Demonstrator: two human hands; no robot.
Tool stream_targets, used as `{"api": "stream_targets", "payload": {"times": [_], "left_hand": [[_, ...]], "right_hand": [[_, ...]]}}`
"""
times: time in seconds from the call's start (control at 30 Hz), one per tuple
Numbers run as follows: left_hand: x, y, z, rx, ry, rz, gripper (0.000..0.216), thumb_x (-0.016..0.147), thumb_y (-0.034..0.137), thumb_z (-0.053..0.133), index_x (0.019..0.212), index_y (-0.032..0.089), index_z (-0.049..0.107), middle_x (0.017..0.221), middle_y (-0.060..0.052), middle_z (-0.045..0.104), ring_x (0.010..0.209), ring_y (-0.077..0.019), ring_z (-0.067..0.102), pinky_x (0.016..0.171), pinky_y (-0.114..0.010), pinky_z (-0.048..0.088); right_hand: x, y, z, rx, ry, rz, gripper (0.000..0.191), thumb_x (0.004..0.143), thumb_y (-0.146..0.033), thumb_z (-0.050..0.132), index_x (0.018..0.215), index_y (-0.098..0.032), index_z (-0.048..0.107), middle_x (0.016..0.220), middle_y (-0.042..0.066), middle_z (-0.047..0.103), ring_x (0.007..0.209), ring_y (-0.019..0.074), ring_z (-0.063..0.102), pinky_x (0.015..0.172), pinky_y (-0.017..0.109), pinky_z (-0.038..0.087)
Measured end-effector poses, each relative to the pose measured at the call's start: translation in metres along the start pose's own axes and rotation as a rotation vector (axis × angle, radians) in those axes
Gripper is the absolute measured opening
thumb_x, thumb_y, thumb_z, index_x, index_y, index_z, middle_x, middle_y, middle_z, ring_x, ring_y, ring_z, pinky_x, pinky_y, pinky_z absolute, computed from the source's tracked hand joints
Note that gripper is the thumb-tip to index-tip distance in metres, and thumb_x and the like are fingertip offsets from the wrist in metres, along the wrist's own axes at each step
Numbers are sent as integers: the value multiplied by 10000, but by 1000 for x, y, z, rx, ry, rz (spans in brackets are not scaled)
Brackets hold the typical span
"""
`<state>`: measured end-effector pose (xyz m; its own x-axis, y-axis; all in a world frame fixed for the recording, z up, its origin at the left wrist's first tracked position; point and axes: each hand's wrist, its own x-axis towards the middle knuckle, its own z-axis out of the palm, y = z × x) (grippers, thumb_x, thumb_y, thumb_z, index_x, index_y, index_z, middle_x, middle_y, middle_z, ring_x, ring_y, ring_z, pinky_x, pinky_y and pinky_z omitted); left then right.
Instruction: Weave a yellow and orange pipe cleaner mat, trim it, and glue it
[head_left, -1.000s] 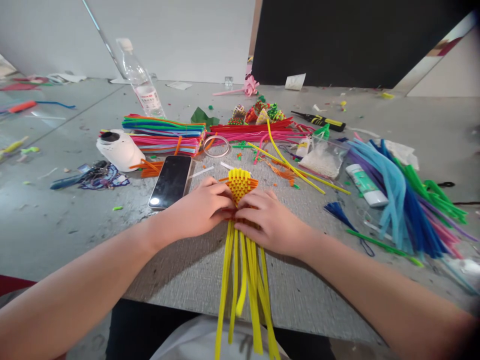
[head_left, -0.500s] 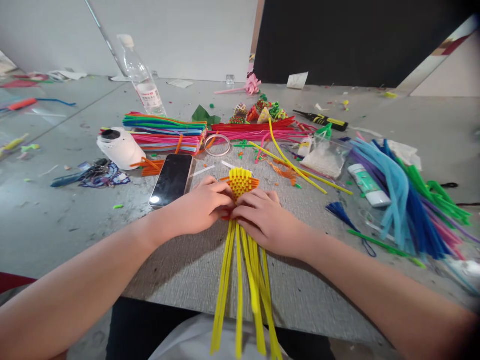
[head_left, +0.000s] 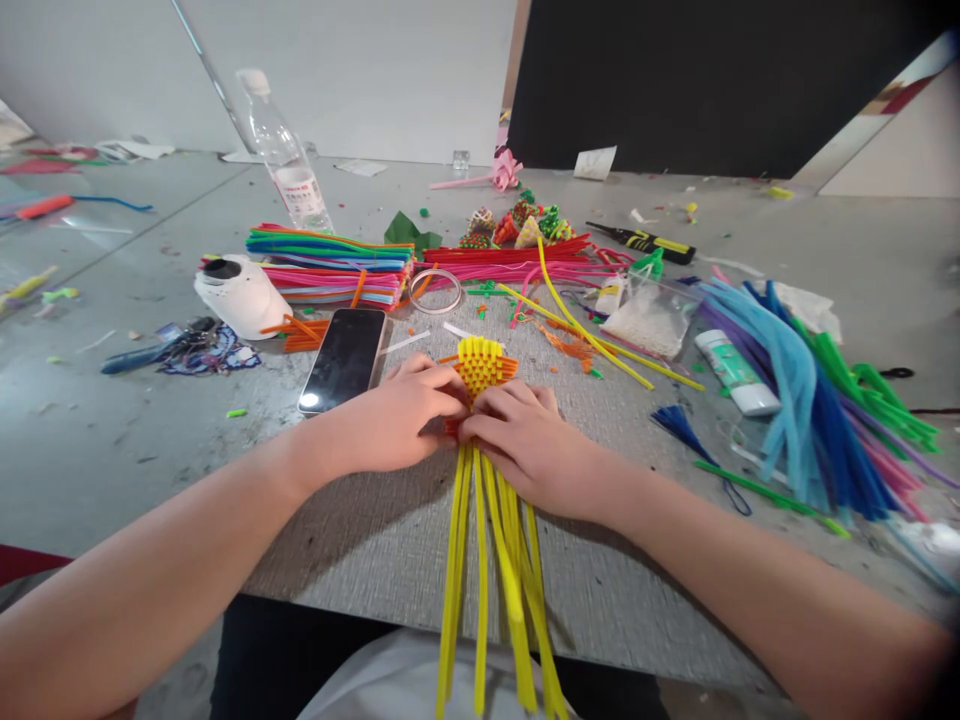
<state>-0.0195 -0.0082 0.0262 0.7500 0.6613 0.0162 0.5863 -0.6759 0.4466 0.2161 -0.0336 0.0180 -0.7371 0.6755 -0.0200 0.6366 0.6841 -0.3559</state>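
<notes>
A yellow and orange woven piece lies on the table in front of me, its checkered top showing above my fingers. Long yellow strips run from it toward my body and hang past the table's front edge. My left hand grips the piece's left side with bent fingers. From the right, my right hand pinches its lower part, fingertips close to those of the left. Some orange strip shows between the hands. The fingers cover the middle of the weave. A phone rests beside my left hand.
Behind the phone are a white roll, bundles of coloured strips and a plastic bottle. Loose yellow strips lie beyond my right hand. At right sit a white-green tube, blue strips and a bag of beads.
The hanging ends of the yellow strips have swung slightly to the right. My right fingers have shifted slightly left, and both hands keep their hold on the woven piece.
</notes>
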Motion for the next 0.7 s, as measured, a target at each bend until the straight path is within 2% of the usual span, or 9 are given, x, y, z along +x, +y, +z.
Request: {"api": "stream_targets", "payload": {"times": [0.33,0.43,0.6,0.7], "left_hand": [[3,2,10,12,168,6,54,888,240,791,926,234,830,1126,-52,748,1084,-262,557,1041,-448,463],[3,0,11,26,172,14,87,906,241,781,966,246,843,1146,-54,753,1115,-274,542,1047,-453,459],[3,-1,11,-4,181,15,117,950,234,748,1002,259,850,1150,-45,756,1121,-261,545,1039,-429,457],[5,-2,12,-6,208,24,103,944,244,761,992,264,850,1109,-39,763,1077,-247,576,1016,-426,452]], "right_hand": [[-9,9,-4,-94,45,-167,276,1070,-244,510,1170,-242,767,1207,148,643,1162,327,524,992,549,330],[-10,9,-5,-119,22,-183,285,1054,-239,541,1216,-247,775,1218,165,630,1190,344,529,1006,558,339],[-10,10,-6,-37,53,-180,295,1094,-303,516,1202,-246,784,1206,136,669,1160,302,574,1034,530,356],[-12,15,-7,10,71,-205,292,1086,-284,520,1199,-255,787,1235,131,689,1192,297,595,1074,536,354]]}}
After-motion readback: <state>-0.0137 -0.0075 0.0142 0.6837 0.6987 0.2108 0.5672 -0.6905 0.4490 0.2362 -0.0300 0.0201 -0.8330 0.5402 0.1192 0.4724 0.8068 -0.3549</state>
